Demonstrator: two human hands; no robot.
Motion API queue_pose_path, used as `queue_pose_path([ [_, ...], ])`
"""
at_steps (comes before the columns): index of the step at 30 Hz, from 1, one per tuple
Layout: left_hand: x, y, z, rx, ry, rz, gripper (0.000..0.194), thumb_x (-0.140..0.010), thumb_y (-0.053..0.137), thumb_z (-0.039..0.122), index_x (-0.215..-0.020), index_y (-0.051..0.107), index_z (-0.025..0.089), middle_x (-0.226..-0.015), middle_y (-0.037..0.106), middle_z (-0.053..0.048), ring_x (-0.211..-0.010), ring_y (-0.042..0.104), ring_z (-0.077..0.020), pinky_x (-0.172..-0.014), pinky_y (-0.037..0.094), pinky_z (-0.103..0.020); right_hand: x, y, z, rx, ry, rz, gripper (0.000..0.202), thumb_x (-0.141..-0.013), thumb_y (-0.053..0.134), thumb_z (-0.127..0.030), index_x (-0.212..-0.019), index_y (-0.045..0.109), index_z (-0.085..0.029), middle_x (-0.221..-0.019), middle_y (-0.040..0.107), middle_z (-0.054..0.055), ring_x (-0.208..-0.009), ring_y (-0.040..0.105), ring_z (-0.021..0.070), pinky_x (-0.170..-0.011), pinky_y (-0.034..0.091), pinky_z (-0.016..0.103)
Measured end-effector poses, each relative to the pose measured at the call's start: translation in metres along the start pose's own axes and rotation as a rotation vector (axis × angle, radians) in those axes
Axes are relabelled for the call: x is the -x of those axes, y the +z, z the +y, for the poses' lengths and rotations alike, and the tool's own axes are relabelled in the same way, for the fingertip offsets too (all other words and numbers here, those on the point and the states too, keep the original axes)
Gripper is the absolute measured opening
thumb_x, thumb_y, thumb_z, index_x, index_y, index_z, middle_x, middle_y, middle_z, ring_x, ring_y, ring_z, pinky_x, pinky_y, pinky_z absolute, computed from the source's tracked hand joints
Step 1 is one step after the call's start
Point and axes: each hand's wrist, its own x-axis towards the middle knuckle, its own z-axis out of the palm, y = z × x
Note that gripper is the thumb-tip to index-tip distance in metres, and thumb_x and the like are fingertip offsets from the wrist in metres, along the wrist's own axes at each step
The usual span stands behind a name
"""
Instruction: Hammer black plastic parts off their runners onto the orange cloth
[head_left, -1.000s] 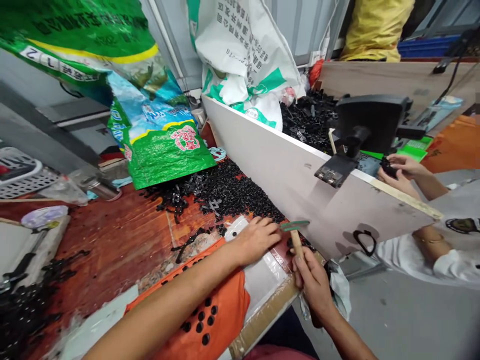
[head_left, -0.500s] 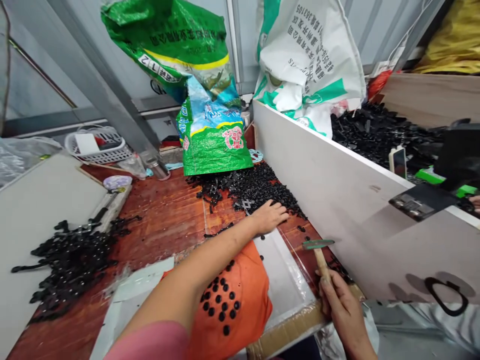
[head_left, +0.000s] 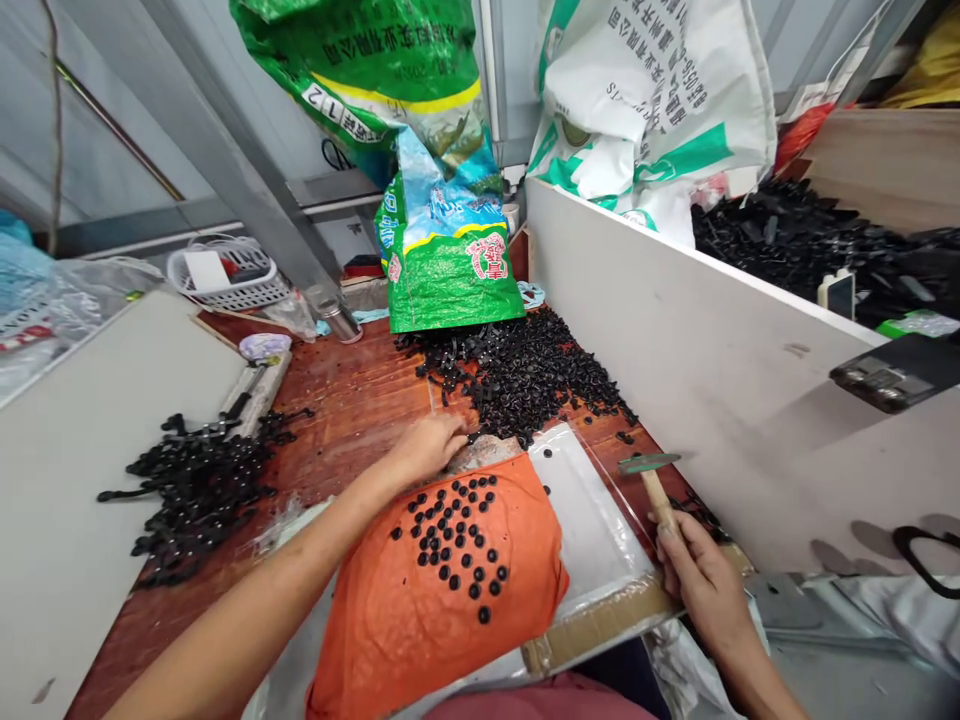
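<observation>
My left hand (head_left: 429, 446) is over the far edge of the orange cloth (head_left: 375, 590), its fingers curled together beside a rough greyish stone-like surface (head_left: 487, 452). What the fingers hold, if anything, is hidden. Several small black round pieces (head_left: 460, 528) lie scattered on the cloth. Right behind the hand is a heap of small black parts (head_left: 525, 385). On the right, my right hand (head_left: 701, 575) grips a small hammer (head_left: 657, 490) by its wooden handle, the greenish head up, held beside the white plastic-wrapped board (head_left: 592, 520).
A tangle of black branched strips (head_left: 202, 480) lies on the left. A green bag (head_left: 457, 280) stands behind the heap. A white partition (head_left: 712, 360) runs along the right, with black pieces (head_left: 810, 245) beyond it. A metal cup (head_left: 337, 315) and white basket (head_left: 225, 285) sit far left.
My left hand has moved left from the edge of the heap to the cloth's far edge, uncovering more black round pieces. The right hand still holds the hammer. The view has shifted slightly.
</observation>
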Motion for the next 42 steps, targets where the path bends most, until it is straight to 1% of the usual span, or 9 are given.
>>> queue_pose_path([
  [5, -0.003, 0.022, 0.020, 0.038, -0.134, 0.038, 0.018, -0.095, 0.059, 0.030, -0.099, 0.067, 0.015, -0.109, 0.073, -0.017, -0.106, 0.066, -0.0314, -0.091, 0.047, -0.043, -0.001, -0.002, 0.000, -0.094, 0.057, -0.072, 0.047, -0.089, 0.060, -0.067, -0.105, 0.058, -0.023, -0.065, 0.050, -0.005, -0.044, 0.042, 0.0114, -0.039, 0.032, 0.024],
  [12, 0.027, -0.011, 0.032, 0.152, -0.109, 0.203, 0.020, -0.100, 0.051, 0.025, -0.115, 0.062, 0.022, -0.116, 0.070, -0.009, -0.113, 0.061, -0.0263, -0.099, 0.043, -0.041, -0.007, 0.016, -0.051, -0.060, -0.020, -0.054, 0.046, -0.087, 0.062, -0.063, -0.107, 0.063, -0.022, -0.064, 0.052, -0.005, -0.045, 0.039, 0.0114, -0.040, 0.030, 0.024],
  [16, 0.069, -0.012, 0.062, 0.316, 0.088, 0.288, 0.018, -0.100, 0.051, 0.026, -0.113, 0.063, 0.023, -0.110, 0.070, -0.008, -0.105, 0.060, -0.0257, -0.097, 0.045, -0.042, -0.009, 0.062, -0.118, -0.074, -0.102, -0.297, 0.042, -0.089, 0.063, -0.055, -0.111, 0.066, -0.019, -0.088, 0.068, 0.002, -0.051, 0.041, 0.0100, -0.042, 0.032, 0.023],
  [20, 0.104, -0.007, 0.081, 0.387, 0.149, 0.332, 0.019, -0.100, 0.050, 0.023, -0.113, 0.065, 0.025, -0.109, 0.068, -0.007, -0.105, 0.059, -0.0244, -0.104, 0.044, -0.046, -0.003, 0.107, -0.154, -0.204, -0.096, -0.642, 0.040, -0.090, 0.063, -0.055, -0.104, 0.065, -0.018, -0.061, 0.050, -0.007, -0.042, 0.034, 0.0086, -0.041, 0.026, 0.022],
  [25, 0.147, -0.011, 0.066, 0.506, -0.145, 0.595, 0.042, -0.097, 0.057, 0.031, -0.139, 0.055, 0.028, -0.151, 0.047, -0.011, -0.140, 0.045, -0.0291, -0.116, 0.039, -0.048, 0.015, 0.122, -0.158, -0.253, -0.072, -0.787, 0.041, -0.086, 0.068, -0.059, -0.090, 0.060, -0.019, -0.063, 0.042, -0.008, -0.050, 0.033, 0.0082, -0.046, 0.026, 0.021],
  [29, 0.174, 0.000, 0.055, 0.902, -0.501, 0.544, 0.056, -0.094, 0.059, 0.046, -0.146, 0.049, 0.026, -0.123, 0.067, -0.010, -0.116, 0.065, -0.0277, -0.106, 0.050, -0.049, 0.030, 0.123, -0.161, -0.188, -0.110, -0.740, 0.033, -0.086, 0.066, -0.053, -0.090, 0.062, -0.020, -0.067, 0.046, -0.006, -0.056, 0.039, 0.0112, -0.051, 0.032, 0.022],
  [32, 0.179, 0.009, 0.065, 1.387, -0.522, 0.393, 0.066, -0.095, 0.055, 0.053, -0.152, 0.041, 0.024, -0.102, 0.073, -0.007, -0.096, 0.071, -0.0243, -0.094, 0.057, -0.044, 0.041, 0.130, -0.163, -0.132, -0.186, -0.712, 0.020, -0.087, 0.063, -0.041, -0.089, 0.063, -0.021, -0.072, 0.053, -0.003, -0.064, 0.048, 0.0143, -0.058, 0.039, 0.024],
  [36, 0.174, 0.007, 0.086, 1.755, -0.517, 0.550, 0.073, -0.092, 0.063, 0.050, -0.157, 0.033, 0.035, -0.118, 0.070, -0.005, -0.100, 0.069, -0.0205, -0.087, 0.059, -0.036, 0.052, 0.140, -0.155, -0.009, -0.293, -0.775, 0.012, -0.091, 0.058, -0.031, -0.086, 0.062, -0.021, -0.072, 0.055, -0.003, -0.066, 0.050, 0.0142, -0.061, 0.038, 0.024],
  [42, 0.171, 0.008, 0.096, 1.914, -0.507, 0.519, 0.039, -0.089, 0.069, 0.042, -0.125, 0.067, 0.026, -0.109, 0.070, -0.005, -0.093, 0.066, -0.0185, -0.081, 0.058, -0.033, 0.064, 0.153, -0.143, 0.165, -0.512, -0.712, 0.019, -0.094, 0.058, -0.026, -0.076, 0.051, -0.022, -0.071, 0.053, -0.004, -0.065, 0.048, 0.0139, -0.063, 0.035, 0.026],
])
